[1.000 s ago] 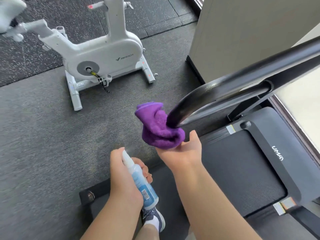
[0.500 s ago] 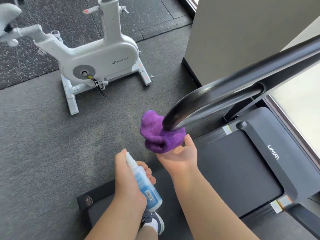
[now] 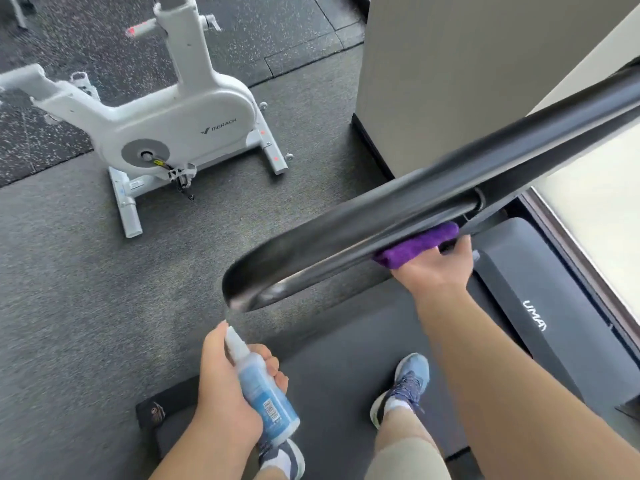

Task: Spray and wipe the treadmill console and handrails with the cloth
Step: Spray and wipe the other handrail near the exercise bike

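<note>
The purple cloth (image 3: pixel 417 245) sits pressed up against the underside of the black handrail (image 3: pixel 398 209), partway along its length, just short of the joint where the lower tube meets the upright. The right hand (image 3: pixel 440 268) grips the cloth from below, fingers hidden behind the rail. The rail's rounded free end (image 3: pixel 239 289) hangs out over the floor with open air around it. Just below that tip, the left hand (image 3: pixel 225 379) is wrapped around the spray bottle (image 3: pixel 263 386), nozzle up and close to the rail end, not touching it. Both shoes (image 3: pixel 401 386) stand on the treadmill belt (image 3: pixel 346 358), its side rail (image 3: pixel 540 306) running along the right. A white exercise bike (image 3: pixel 166 123) stands well apart across grey floor (image 3: pixel 86 289).
</note>
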A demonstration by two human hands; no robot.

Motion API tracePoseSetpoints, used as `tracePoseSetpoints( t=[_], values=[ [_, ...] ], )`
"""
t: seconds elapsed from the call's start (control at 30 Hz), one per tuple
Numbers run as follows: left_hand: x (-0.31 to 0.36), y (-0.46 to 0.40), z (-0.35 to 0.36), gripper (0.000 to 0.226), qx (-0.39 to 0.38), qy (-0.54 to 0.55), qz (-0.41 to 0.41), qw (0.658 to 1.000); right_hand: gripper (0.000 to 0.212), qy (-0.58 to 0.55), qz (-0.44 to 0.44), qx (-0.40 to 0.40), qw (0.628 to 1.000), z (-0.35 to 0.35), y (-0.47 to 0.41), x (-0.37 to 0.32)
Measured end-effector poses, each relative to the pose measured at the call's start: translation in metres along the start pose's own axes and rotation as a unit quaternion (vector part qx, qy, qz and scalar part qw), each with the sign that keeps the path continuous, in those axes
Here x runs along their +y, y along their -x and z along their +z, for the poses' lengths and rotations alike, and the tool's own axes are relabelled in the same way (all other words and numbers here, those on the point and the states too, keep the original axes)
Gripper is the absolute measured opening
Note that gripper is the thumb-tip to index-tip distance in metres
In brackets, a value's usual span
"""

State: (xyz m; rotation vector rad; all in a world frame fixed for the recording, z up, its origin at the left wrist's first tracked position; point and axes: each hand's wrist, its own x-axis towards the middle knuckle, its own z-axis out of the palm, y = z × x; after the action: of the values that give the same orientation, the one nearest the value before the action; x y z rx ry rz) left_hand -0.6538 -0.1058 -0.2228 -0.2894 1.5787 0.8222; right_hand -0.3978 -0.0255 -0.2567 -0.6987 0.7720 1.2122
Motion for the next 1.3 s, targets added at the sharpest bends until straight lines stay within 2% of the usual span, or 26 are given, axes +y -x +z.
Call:
tracePoseSetpoints(
  t=[0.13, 0.27, 0.33, 0.4, 0.47, 0.57, 0.67, 0.73, 0.8, 0.93, 1.03, 1.1, 1.17, 1.3],
  values=[
    [-0.015, 0.004, 0.035, 0.058, -0.006, -0.011, -0.055, 0.998, 0.051, -0.032, -0.01, -0.009, 0.999, 0.032, 0.004, -0.057],
    [-0.019, 0.003, 0.033, 0.063, 0.0, -0.003, -0.079, 0.997, 0.06, 0.086, -0.007, -0.024, 0.996, 0.019, -0.027, -0.047],
    [-0.017, 0.005, 0.023, 0.06, 0.01, 0.014, -0.059, 0.998, 0.062, 0.136, 0.024, -0.036, 0.99, 0.003, -0.03, -0.019],
    [-0.01, 0.004, 0.009, 0.058, 0.03, 0.033, -0.046, 0.998, 0.075, 0.146, 0.09, -0.062, 0.983, -0.022, -0.024, 0.019],
    [0.0, 0.003, -0.01, 0.06, 0.044, 0.035, -0.041, 0.998, 0.079, 0.162, 0.139, -0.048, 0.976, -0.048, -0.011, 0.061],
    [0.015, 0.002, -0.041, 0.059, 0.052, 0.052, -0.023, 0.997, 0.073, 0.136, 0.233, -0.089, 0.959, -0.058, 0.029, 0.125],
    [0.029, -0.002, -0.077, 0.053, 0.099, 0.093, 0.014, 0.991, 0.049, 0.123, 0.284, -0.148, 0.939, -0.054, 0.072, 0.185],
    [0.04, -0.005, -0.1, 0.049, 0.12, 0.118, 0.027, 0.985, 0.056, 0.072, 0.329, -0.149, 0.93, -0.05, 0.084, 0.212],
    [0.051, -0.005, -0.117, 0.049, 0.121, 0.129, 0.024, 0.984, 0.058, 0.032, 0.309, -0.107, 0.944, -0.038, 0.097, 0.229],
    [0.079, 0.008, -0.13, 0.055, 0.09, 0.139, 0.031, 0.986, 0.021, -0.015, 0.206, -0.003, 0.978, -0.029, 0.115, 0.229],
    [0.098, 0.019, -0.131, 0.058, 0.04, 0.133, 0.018, 0.99, 0.018, -0.026, 0.164, 0.046, 0.985, -0.032, 0.138, 0.222],
    [0.108, 0.033, -0.126, 0.06, 0.006, 0.126, 0.011, 0.992, 0.025, -0.021, 0.143, 0.057, 0.988, -0.033, 0.155, 0.215],
    [0.114, 0.044, -0.119, 0.063, -0.011, 0.12, 0.013, 0.993, 0.022, 0.008, 0.119, 0.056, 0.991, -0.029, 0.168, 0.206],
    [0.124, 0.072, -0.111, 0.064, -0.077, 0.11, 0.02, 0.991, 0.021, 0.118, 0.043, 0.027, 0.992, -0.024, 0.198, 0.187]
  ],
)
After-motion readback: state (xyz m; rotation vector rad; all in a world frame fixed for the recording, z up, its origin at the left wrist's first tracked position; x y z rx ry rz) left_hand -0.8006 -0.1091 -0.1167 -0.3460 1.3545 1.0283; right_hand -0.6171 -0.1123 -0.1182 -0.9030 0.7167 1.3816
